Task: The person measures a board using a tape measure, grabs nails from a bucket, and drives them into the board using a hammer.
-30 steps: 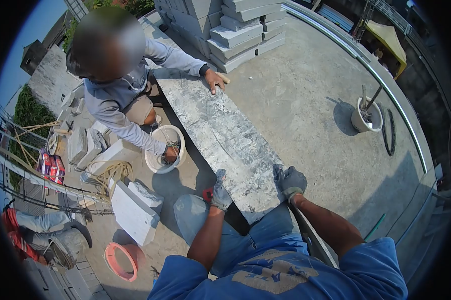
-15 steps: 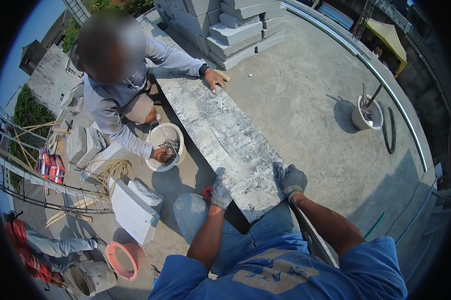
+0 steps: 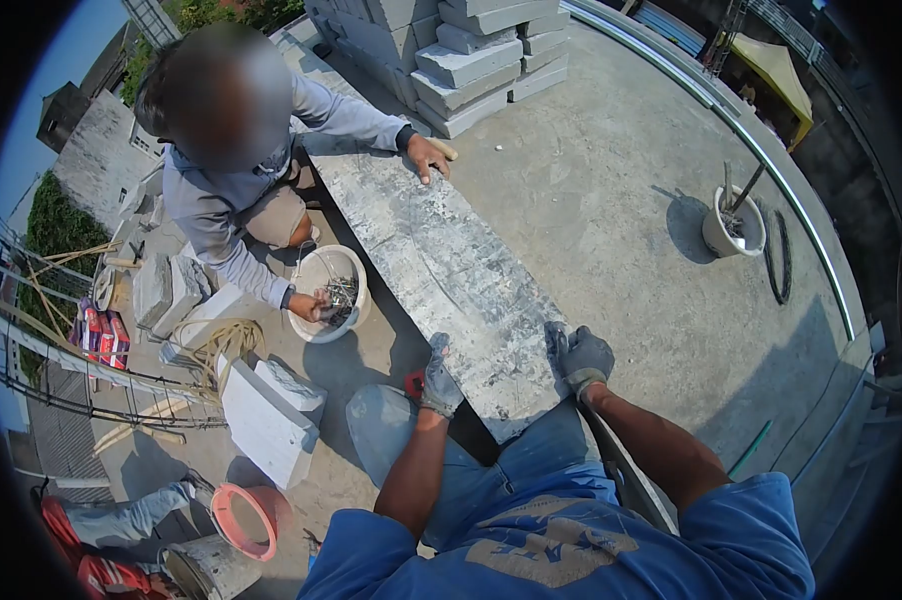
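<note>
A long, flat board [image 3: 441, 260], its pale surface smeared with grey, reaches from my lap towards the upper left. My left hand [image 3: 441, 378], in a grey glove, grips its left edge near the close end. On the opposite edge, my gloved right hand [image 3: 583, 360] is closed round the side, thumb on top. Across from me, a crouching co-worker rests one hand [image 3: 428, 158] on the board, beside a light wooden handle [image 3: 442, 148]. That person's other hand [image 3: 306, 306] is at a white bucket [image 3: 323, 266] holding many nails [image 3: 341, 296].
Pale blocks [image 3: 468, 62] are stacked at the back. A bucket with sticks [image 3: 723, 238] stands right, beside a black hose loop [image 3: 778, 262]. Slabs [image 3: 266, 420], a coiled rope [image 3: 221, 340] and a pink bucket [image 3: 233, 497] lie left. Another person's legs [image 3: 131, 515] show lower left.
The co-worker's hand has drawn back to the bucket's near-left rim, showing more nails. At lower left, the other person and a grey bucket have shifted right and down. My hands stay put.
</note>
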`<state>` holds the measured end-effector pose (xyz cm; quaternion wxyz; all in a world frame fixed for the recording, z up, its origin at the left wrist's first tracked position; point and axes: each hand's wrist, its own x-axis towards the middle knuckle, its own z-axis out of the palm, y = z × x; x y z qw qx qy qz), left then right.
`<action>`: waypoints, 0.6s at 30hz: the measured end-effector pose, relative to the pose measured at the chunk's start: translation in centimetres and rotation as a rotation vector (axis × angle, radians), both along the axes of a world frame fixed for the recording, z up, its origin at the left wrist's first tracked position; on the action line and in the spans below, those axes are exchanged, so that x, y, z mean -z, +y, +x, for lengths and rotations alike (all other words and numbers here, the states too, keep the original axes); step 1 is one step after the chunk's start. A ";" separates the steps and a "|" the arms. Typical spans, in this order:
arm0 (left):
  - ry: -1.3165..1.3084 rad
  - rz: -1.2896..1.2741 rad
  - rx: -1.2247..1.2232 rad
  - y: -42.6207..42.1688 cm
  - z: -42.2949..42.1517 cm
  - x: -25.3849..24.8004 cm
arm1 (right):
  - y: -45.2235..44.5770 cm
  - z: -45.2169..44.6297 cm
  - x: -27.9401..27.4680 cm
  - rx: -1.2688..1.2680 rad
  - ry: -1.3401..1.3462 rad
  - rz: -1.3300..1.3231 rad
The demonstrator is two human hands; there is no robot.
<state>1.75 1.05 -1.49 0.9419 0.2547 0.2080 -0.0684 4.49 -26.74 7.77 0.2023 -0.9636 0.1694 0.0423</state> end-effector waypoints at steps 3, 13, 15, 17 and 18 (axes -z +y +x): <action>0.022 0.037 -0.012 -0.6 0.0 -2.1 | 0.0 0.1 -0.6 0.005 0.073 0.024; -0.002 -0.001 -0.020 -0.5 0.3 0.0 | 0.0 0.1 -0.3 -0.001 0.045 -0.010; 0.001 0.005 -0.025 -0.4 0.2 0.0 | -0.1 0.1 0.1 0.004 0.036 0.004; 0.012 -0.075 -0.031 -0.1 0.2 0.5 | -0.1 0.1 0.2 0.007 0.041 0.006; 0.013 -0.074 -0.030 0.1 0.2 0.8 | -0.1 0.1 0.3 0.008 0.046 0.008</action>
